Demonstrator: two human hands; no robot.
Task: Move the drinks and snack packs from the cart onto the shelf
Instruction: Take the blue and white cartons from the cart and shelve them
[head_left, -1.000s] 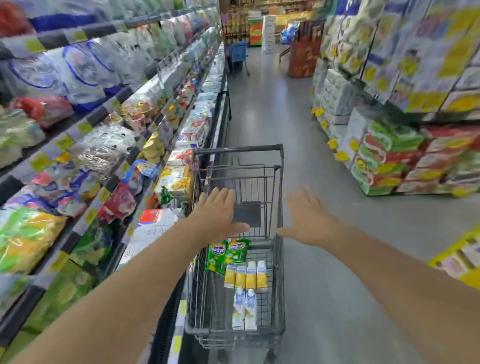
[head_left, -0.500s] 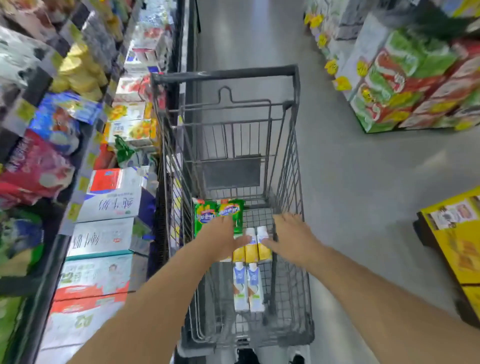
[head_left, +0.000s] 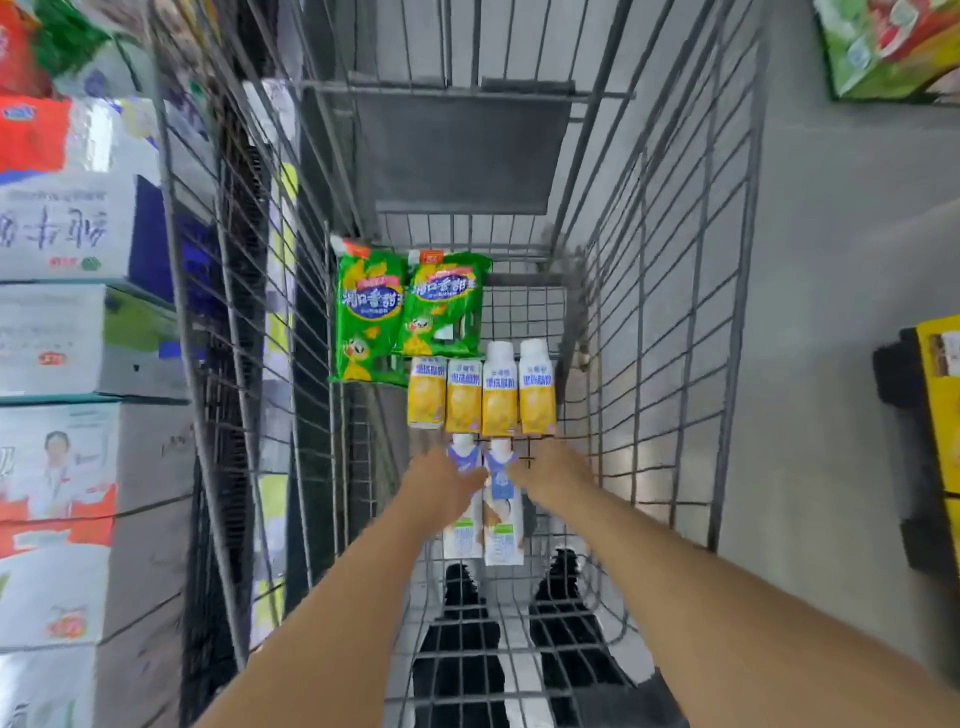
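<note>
I look down into a wire shopping cart (head_left: 654, 312). On its floor lie two green snack packs (head_left: 370, 312) (head_left: 442, 304), side by side at the far end. Nearer to me is a row of several yellow drink bottles (head_left: 480, 397), then two white and blue drink cartons (head_left: 462, 538) (head_left: 503, 525). My left hand (head_left: 441, 486) rests on the top of the left carton. My right hand (head_left: 553, 475) touches the right carton's top from the right. Both cartons lie flat. Motion blur hides the fingers' grip.
The shelf on the left holds stacked white milk boxes (head_left: 62, 338) close against the cart's side. A yellow display (head_left: 940, 415) stands on the floor at the right, and a green and red pack (head_left: 893, 47) at the top right. My shoes (head_left: 462, 623) show under the cart.
My view has tilted down and closer into the cart. Both hands dropped from above the yellow bottles to the two white cartons nearer me.
</note>
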